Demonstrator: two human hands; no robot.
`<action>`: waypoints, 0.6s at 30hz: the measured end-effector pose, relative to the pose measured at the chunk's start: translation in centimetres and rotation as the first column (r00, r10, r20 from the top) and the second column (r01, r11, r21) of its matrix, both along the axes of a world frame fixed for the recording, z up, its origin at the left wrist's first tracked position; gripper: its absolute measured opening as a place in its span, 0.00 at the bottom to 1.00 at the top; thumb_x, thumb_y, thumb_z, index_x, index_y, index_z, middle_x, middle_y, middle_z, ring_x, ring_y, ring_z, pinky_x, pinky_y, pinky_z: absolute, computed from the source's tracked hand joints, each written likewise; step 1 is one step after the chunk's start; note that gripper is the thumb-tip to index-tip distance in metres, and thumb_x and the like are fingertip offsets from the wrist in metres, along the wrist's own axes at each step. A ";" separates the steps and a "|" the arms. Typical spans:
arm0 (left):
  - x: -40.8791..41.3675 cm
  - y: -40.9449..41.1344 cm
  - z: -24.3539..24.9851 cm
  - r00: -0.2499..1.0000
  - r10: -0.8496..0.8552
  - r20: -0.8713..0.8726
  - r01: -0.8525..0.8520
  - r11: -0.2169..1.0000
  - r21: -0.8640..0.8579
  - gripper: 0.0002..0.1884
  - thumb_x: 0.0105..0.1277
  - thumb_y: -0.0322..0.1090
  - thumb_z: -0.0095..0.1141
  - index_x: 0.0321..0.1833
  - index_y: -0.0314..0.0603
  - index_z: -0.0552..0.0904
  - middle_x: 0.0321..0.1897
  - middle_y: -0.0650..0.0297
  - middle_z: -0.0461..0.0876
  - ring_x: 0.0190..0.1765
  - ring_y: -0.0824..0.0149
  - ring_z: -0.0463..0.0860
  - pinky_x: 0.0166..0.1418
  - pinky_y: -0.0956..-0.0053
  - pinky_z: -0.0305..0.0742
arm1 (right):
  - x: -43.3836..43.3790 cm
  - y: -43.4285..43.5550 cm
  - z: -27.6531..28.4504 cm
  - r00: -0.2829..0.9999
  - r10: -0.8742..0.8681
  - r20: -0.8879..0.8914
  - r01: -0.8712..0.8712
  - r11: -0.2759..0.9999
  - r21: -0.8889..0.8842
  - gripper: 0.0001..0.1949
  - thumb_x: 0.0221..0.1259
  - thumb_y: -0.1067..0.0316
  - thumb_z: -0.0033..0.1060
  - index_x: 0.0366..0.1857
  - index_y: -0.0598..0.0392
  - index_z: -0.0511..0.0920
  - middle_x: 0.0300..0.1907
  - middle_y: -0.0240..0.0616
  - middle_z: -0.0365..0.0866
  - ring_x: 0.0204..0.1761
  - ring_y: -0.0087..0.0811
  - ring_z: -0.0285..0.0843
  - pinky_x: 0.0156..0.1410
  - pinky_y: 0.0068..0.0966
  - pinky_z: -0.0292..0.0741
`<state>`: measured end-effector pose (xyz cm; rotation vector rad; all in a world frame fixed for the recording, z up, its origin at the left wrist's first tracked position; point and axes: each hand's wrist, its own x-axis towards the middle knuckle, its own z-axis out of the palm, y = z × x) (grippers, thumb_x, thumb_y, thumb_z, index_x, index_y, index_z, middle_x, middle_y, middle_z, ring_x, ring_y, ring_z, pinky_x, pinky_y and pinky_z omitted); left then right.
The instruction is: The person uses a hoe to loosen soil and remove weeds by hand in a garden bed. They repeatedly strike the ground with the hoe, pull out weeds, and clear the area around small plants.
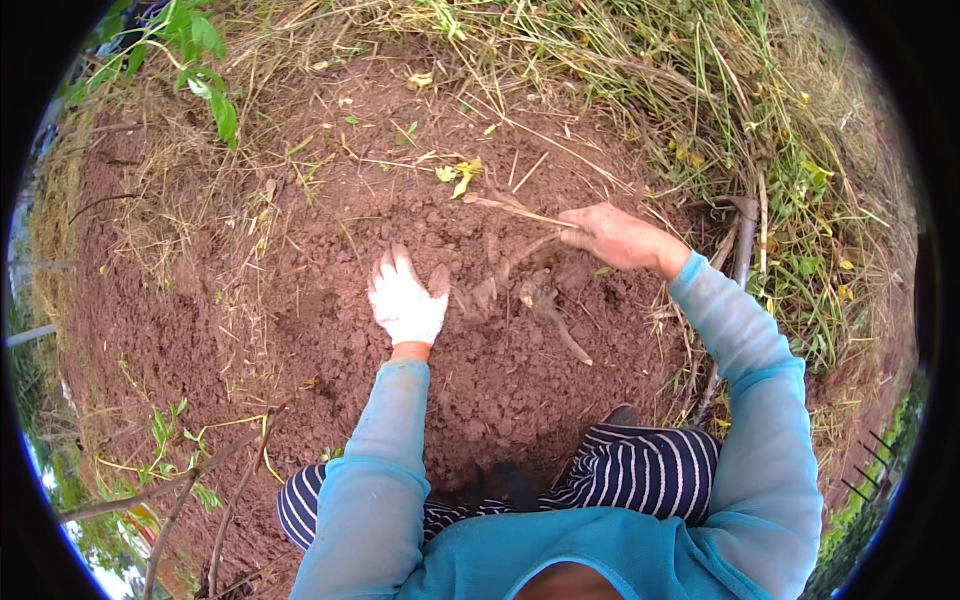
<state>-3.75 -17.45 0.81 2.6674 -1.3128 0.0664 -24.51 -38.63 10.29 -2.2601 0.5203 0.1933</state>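
Observation:
My left hand (pixel 409 300), in a white glove soiled at the fingertips, lies palm down on crumbly reddish-brown soil (pixel 480 390). Its thumb stands away from the fingers, and I see nothing in it. My bare right hand (pixel 619 238) pinches a dry plant stalk (pixel 517 210) that reaches left over the soil. Below that hand, a blurred brownish strand (pixel 525 255) hangs or lies close to the ground. A gnarled piece of root or stem (pixel 559 319) rests on the soil between my hands, nearer the right one.
A long-handled tool with a metal head (pixel 742 214) lies at the right, partly behind my right arm. Cut grass and weeds (pixel 675 82) cover the ground at the back and right. Bare branches (pixel 187 480) rise at the lower left; a leafy green stem (pixel 199 45) hangs upper left.

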 end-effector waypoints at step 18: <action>-0.2 -0.1 0.2 0.999 -0.017 0.027 0.017 1.000 -0.012 0.34 0.56 0.50 0.57 0.62 0.38 0.66 0.57 0.49 0.69 0.61 0.48 0.67 0.66 0.56 0.61 | 3.9 -4.0 -5.5 0.962 -0.270 -0.042 0.202 0.806 -0.557 0.13 0.65 0.60 0.45 0.43 0.59 0.71 0.43 0.50 0.76 0.46 0.47 0.77 0.50 0.39 0.75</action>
